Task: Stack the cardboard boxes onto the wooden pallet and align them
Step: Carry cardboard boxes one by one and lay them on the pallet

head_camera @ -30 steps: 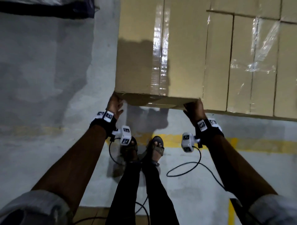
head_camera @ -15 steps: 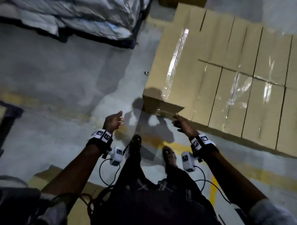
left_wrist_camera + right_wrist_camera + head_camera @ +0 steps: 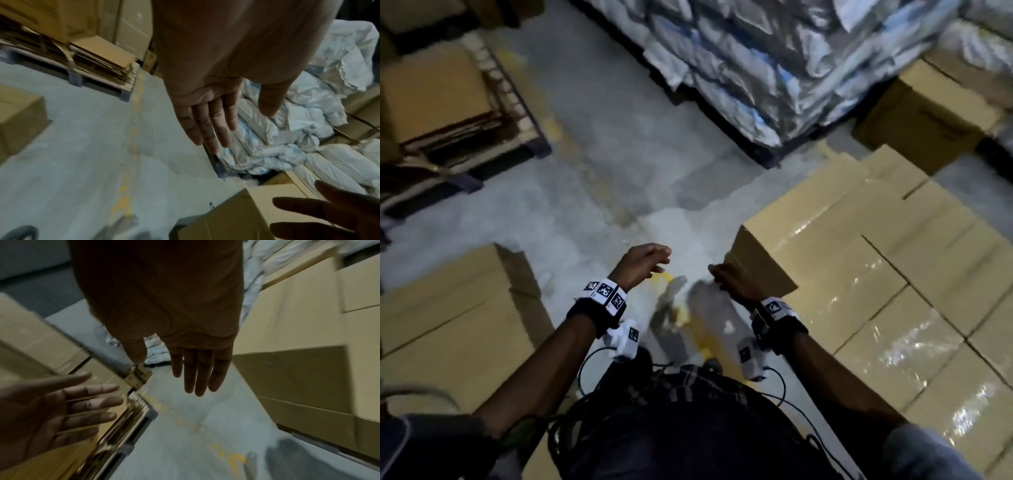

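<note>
My left hand hangs over the grey floor, its grip slack with the fingers straight and a little spread, holding nothing. My right hand is beside it, just off the near corner of the stacked cardboard boxes; its grip is loose too, fingers extended and empty, and I cannot tell from the head view whether it brushes that corner.

The boxes are plain tan, set edge to edge in a tight block to my right, their tops level and crossed by glossy clear tape that catches the light. Narrow dark seams mark where one box ends and the next begins. The corner box's shaded side faces me. The pallet under them is hidden.

A separate cardboard box sits on the floor to my left, also tan, with a seam across its top. Farther off, flattened cardboard lies piled on a pallet at the upper left, and crumpled white wrapped bundles fill the far side. A worn yellow line runs along the floor.
</note>
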Demonstrator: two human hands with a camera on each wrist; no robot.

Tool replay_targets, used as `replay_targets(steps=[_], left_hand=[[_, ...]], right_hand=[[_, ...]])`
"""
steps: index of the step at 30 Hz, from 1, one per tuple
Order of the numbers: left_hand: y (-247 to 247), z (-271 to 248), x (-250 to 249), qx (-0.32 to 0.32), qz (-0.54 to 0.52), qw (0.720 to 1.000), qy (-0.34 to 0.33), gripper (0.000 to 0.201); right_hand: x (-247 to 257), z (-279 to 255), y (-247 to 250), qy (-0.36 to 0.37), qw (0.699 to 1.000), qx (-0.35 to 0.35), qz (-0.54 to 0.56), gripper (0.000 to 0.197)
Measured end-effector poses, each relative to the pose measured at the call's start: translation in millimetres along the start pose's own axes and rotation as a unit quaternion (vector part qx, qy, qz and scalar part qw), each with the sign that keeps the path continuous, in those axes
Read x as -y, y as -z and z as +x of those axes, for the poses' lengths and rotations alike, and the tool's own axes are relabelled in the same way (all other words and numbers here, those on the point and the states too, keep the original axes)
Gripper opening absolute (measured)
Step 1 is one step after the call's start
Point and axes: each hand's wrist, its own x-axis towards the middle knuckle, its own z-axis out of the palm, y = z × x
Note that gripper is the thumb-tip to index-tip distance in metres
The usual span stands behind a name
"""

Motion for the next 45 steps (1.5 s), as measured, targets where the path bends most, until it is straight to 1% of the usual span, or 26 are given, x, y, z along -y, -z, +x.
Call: replay_targets(steps=[1,3,6,8,10,11,12,13,15,16,17,18,19,20,22,23,25,29,31,33,36,37,39,42,44,45], left_hand=[[11.1,-7.9,7.4,-0.015,-0.004,1.0,0.0,0.017],[41.3,-25.7,24.7,-0.06,-0.03,0.998,0.005,0.014],[88.2,-48.0,54.9,-0.127,-0.085,0.988,0.02,0.018],[122.8,-63.0,78.9,-0.176,-0.117,0.977,0.032,0.018],[158.6,-75.3,103.9,-0.222,-0.148,0.963,0.043,0.019],[172.2,-80.8,111.7,-0.235,-0.158,0.958,0.043,0.016],[188.5,-86.9,120.3,-0.246,-0.17,0.953,0.045,0.013],[207.6,-93.0,130.0,-0.266,-0.187,0.944,0.05,0.014],[242.6,-101.8,148.1,-0.313,-0.224,0.921,0.065,0.017],[255.2,-105.1,155.9,-0.336,-0.243,0.907,0.072,0.023],[269.5,-107.2,167.5,-0.363,-0.264,0.89,0.078,0.032],[286.2,-110.0,181.0,-0.388,-0.283,0.872,0.089,0.039],[297.0,-111.3,190.2,-0.404,-0.294,0.861,0.095,0.041],[310.2,-114.6,198.9,-0.412,-0.3,0.855,0.099,0.035],[329.3,-117.8,211.1,-0.417,-0.301,0.85,0.111,0.018],[340.4,-118.3,218.4,-0.424,-0.303,0.845,0.122,0.019],[359.2,-119.3,230.2,-0.439,-0.307,0.833,0.139,0.024],[390.3,-114.5,234.7,-0.459,-0.351,0.804,0.142,0.019],[405.5,-107.9,235.5,-0.468,-0.364,0.791,0.152,0.02],[422.3,-99.2,234.2,-0.471,-0.363,0.788,0.161,0.023],[451.9,-78.3,232.2,-0.478,-0.361,0.782,0.171,0.026],[461.9,-69.2,232.2,-0.479,-0.357,0.782,0.178,0.027],[484.9,-48.4,228.7,-0.486,-0.357,0.772,0.198,0.029],[510.7,-19.7,218.8,-0.509,-0.369,0.745,0.224,0.035],[531.1,7.7,204.8,-0.523,-0.399,0.709,0.253,0.032],[540.5,23.5,191.0,-0.53,-0.418,0.688,0.265,0.027]], right_hand=[[19.3,-4.5,-10.6,0.013,0.999,0.021,-0.037,0.064],[63.9,-12.1,-37.3,0.044,0.993,0.066,-0.087,0.053],[112.6,-2.1,-81.7,0.068,0.979,0.122,-0.151,0.05],[143.4,9.9,-115.9,0.104,0.967,0.15,-0.175,0.048],[172.9,22.3,-154.9,0.147,0.953,0.172,-0.204,0.056],[186.5,27.5,-170.3,0.165,0.944,0.178,-0.222,0.064],[202.9,33.7,-188.3,0.184,0.934,0.189,-0.241,0.067],[224.5,38.8,-209.4,0.194,0.92,0.21,-0.267,0.061],[264.4,48.5,-248.5,0.18,0.902,0.248,-0.304,0.048],[278.2,55.7,-264.7,0.177,0.895,0.257,-0.318,0.047],[294.8,59.6,-281.7,0.191,0.88,0.267,-0.342,0.048],[310.5,65.9,-302.1,0.219,0.865,0.275,-0.359,0.051],[323.4,69.3,-314.8,0.247,0.845,0.278,-0.385,0.058],[337.4,74.3,-330.3,0.256,0.838,0.281,-0.391,0.063],[359.1,85.9,-354.1,0.231,0.849,0.278,-0.385,0.054],[370.2,93.5,-368.1,0.222,0.85,0.278,-0.389,0.051],[388.3,103.8,-390.4,0.218,0.835,0.293,-0.41,0.05],[420.4,125.1,-422.5,0.224,0.82,0.314,-0.424,0.048],[439.5,141.8,-440.1,0.229,0.8,0.326,-0.449,0.048],[460.6,164.8,-460.3,0.233,0.785,0.336,-0.465,0.048],[497.5,203.8,-490.7,0.227,0.78,0.345,-0.469,0.047],[509.5,219.2,-502.2,0.229,0.772,0.353,-0.476,0.046],[535.7,254.5,-527.7,0.235,0.738,0.37,-0.513,0.049],[561.4,308.5,-563.0,0.254,0.665,0.395,-0.581,0.056],[587.3,348.5,-582.7,0.254,0.602,0.414,-0.634,0.058],[602.2,369.8,-589.3,0.249,0.583,0.422,-0.647,0.057]])
